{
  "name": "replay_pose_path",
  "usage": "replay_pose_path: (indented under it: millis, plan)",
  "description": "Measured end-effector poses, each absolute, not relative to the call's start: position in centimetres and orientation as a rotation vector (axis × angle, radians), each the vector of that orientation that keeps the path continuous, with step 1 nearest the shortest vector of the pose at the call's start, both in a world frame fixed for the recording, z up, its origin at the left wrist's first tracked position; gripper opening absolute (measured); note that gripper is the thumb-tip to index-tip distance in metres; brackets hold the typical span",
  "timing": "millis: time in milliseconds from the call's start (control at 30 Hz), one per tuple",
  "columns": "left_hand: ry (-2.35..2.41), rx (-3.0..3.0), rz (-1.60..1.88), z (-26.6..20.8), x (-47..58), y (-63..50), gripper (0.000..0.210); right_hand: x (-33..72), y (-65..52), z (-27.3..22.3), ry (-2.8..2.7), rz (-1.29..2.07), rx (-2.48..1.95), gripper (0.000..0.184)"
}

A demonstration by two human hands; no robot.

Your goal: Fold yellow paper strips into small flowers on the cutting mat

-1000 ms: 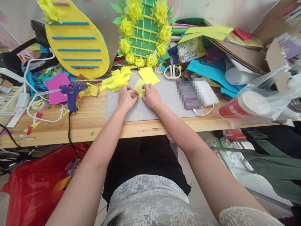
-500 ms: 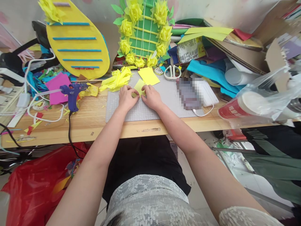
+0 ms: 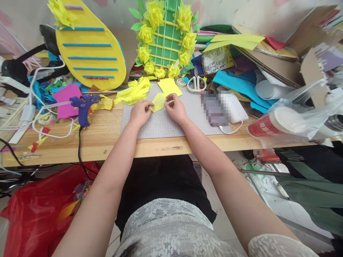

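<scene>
Over the grey cutting mat [image 3: 171, 123], a small piece of yellow paper [image 3: 158, 102] with angled, folded-looking edges is held up between my hands. My left hand [image 3: 140, 113] pinches its left edge between thumb and forefinger. At the opposite edge, the curled fingers of my right hand [image 3: 176, 109] meet the paper, thumb and forefinger together. Just behind lies a stack of yellow paper squares [image 3: 170, 86]. Left of that stack is a heap of cut yellow paper pieces [image 3: 133, 91]. White-handled scissors [image 3: 197, 84] rest near the mat's back edge.
A purple glue gun [image 3: 84, 107] stands at left with its cord over the table edge. Yellow [image 3: 91, 53] and green [image 3: 167, 39] craft pieces lean at the back. A phone [image 3: 215, 107], a white power bank [image 3: 234, 106] and a bagged cup [image 3: 273, 123] sit right.
My hands have moved slightly apart, the left one to the left. The yellow paper, partly covered before, now shows more fully between them, with angled edges.
</scene>
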State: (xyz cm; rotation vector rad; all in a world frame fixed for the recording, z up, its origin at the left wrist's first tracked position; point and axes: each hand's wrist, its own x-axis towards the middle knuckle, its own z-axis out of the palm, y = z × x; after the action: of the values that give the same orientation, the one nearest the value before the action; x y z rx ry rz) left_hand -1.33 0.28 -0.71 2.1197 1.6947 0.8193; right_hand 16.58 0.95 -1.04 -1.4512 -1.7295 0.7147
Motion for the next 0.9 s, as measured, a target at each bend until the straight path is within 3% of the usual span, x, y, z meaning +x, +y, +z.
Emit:
replay_pose_path:
  millis: [267,600,900]
  plan:
    - [1.782,2.274,0.890,0.1,0.5,-1.4,0.012,16.3,0.7,-1.2,-1.880,0.728,-1.297,0.031]
    - [1.562,2.392,0.766,-0.2,-0.7,-0.9,0.035,16.5,0.8,-1.2,-2.030,0.681,-1.350,0.036]
    - [1.622,2.260,0.774,-0.3,-0.7,-0.6,0.039,16.1,0.4,-0.8,-2.043,0.658,-1.352,0.018]
